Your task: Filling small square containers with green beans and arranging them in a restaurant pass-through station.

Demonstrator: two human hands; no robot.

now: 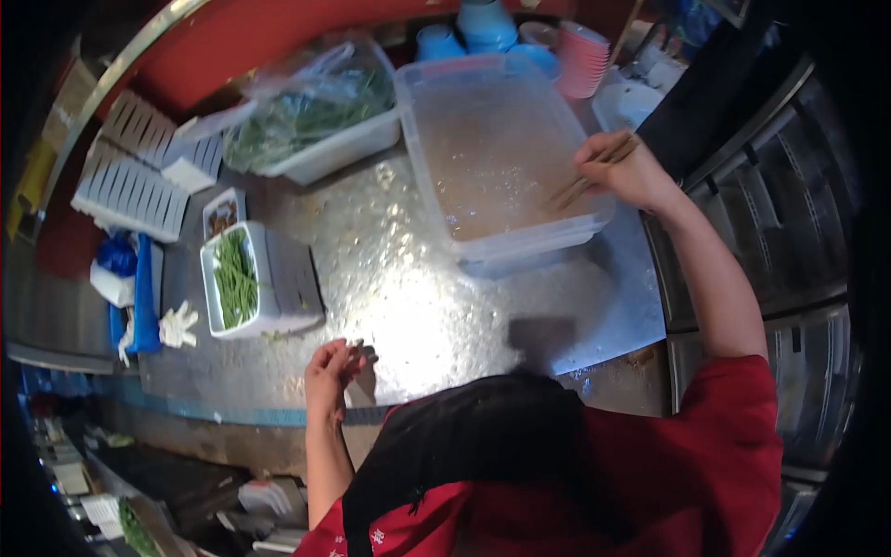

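My right hand [623, 174] is closed around several thin wooden sticks [574, 191]. It is over the near right corner of a large clear plastic bin [498, 163], whose cloudy brownish surface glints with wet spots. The sticks' lower ends point down toward that surface. My left hand [330, 376] hovers by the front edge of the metal table [390, 278], fingers curled and thumb close to them. A tiny pale bit shows at its fingertips, too small to tell if it is held. Left of it stands a white tub [268, 313] of cut green stalks [237, 278].
Behind sit a tub of leafy greens [313, 118] under plastic film, blue containers [484, 28] and stacked red bowls [583, 59]. White slatted baskets [132, 184], a small brown-filled tray [224, 216] and a white glove [179, 325] lie leftward. Metal drawers [773, 209] flank the right.
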